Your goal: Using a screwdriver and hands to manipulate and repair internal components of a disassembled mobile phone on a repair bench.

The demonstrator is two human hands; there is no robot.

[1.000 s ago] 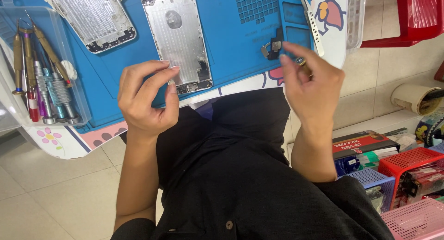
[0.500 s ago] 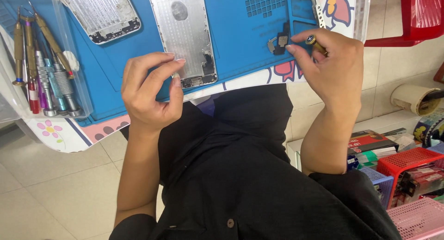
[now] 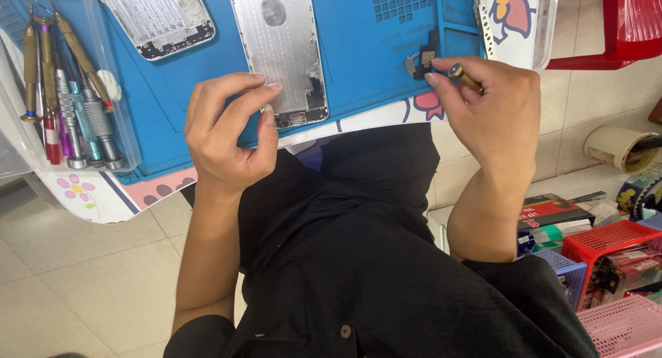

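An opened silver phone housing (image 3: 279,51) lies on a blue work mat (image 3: 372,62). My left hand (image 3: 224,134) rests at the housing's near end, thumb and forefinger pinched at its corner. My right hand (image 3: 493,113) grips a small gold-handled screwdriver (image 3: 465,77) beside a small dark phone part (image 3: 420,60) lying on the mat. A second phone housing (image 3: 165,17) lies further left on the mat.
A clear tray (image 3: 110,134) at the left holds several screwdrivers (image 3: 65,96). Red (image 3: 607,237), blue and pink (image 3: 620,330) baskets with boxes stand on the floor at the right. A red plastic stool (image 3: 631,27) and a tape roll (image 3: 617,148) are at the far right.
My right hand has moved forward with the screwdriver to the small dark part on the mat. My left hand stays at the phone housing's near end.
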